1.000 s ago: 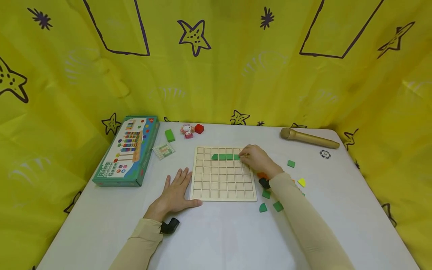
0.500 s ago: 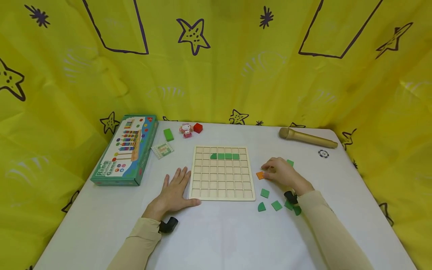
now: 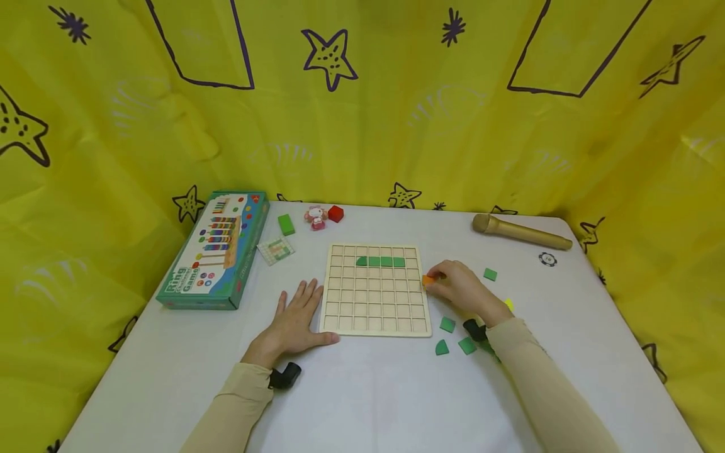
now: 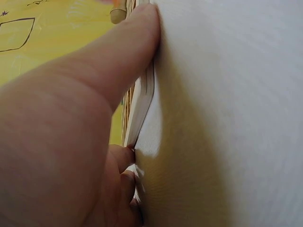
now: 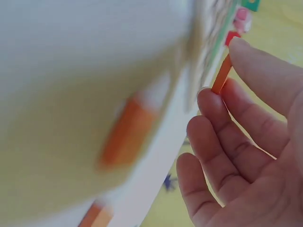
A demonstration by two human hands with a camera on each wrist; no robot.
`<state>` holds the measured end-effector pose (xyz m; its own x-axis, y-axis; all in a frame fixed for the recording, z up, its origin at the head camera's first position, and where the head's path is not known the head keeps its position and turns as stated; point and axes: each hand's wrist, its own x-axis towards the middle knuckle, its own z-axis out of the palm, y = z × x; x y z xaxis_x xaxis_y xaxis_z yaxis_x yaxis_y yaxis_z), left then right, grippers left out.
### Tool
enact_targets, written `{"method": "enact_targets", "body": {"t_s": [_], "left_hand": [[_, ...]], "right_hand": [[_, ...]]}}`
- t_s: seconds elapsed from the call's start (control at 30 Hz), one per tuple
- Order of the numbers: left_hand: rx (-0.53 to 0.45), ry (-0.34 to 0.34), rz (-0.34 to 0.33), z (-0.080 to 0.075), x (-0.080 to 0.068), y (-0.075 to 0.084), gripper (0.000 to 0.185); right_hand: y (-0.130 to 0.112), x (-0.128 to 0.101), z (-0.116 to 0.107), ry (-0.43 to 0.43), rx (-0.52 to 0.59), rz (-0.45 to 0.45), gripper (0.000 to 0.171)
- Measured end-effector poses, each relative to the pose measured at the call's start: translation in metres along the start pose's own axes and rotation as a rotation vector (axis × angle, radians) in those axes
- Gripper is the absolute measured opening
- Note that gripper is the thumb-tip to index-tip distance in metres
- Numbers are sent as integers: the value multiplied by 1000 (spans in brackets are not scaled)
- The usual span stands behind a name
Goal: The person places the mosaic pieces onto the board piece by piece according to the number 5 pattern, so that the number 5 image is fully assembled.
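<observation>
My right hand pinches a small orange square tile at the right edge of the wooden grid board. In the right wrist view the tile stands on edge between thumb and fingertips, the other fingers loosely bent. A row of green tiles lies in the board's second row from the top, its left end rounded. My left hand lies flat on the table with fingers spread, its thumb along the board's lower left corner. The left wrist view shows the thumb against the board's side.
Loose green tiles and a partly hidden yellow piece lie right of the board. At left are a game box and a pattern card; behind, a green block, figurine, red block and gold microphone.
My right hand has left the right end of the green row, moved right to an orange tile, and carried it left to the board's edge. The left hand has stayed put.
</observation>
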<state>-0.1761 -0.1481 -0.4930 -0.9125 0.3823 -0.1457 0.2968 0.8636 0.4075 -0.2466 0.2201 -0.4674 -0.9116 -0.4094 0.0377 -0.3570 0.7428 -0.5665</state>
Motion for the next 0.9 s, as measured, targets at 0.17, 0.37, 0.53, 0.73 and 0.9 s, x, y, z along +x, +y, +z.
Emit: {"method": "enact_targets", "body": {"t_s": [0.17,0.37,0.53,0.73,0.9], "left_hand": [[4,-3,-4,1,1,-1,112],[0,-5,-5,2,1,-2,113],[-7,-8,1,3,2,-2,113],[-15,-8,6,4,2,-1,113],[-7,-7,-3,2,2,-3,113]], "right_hand": [[-25,24,10,9,58,0,23],[-54,55,31,-8,12,-38,16],[-74,74,47,-61,-71,-56,15],[-86,85,57,-63,-200,-80,15],[-91,92,62,-59,-240,-105,15]]}}
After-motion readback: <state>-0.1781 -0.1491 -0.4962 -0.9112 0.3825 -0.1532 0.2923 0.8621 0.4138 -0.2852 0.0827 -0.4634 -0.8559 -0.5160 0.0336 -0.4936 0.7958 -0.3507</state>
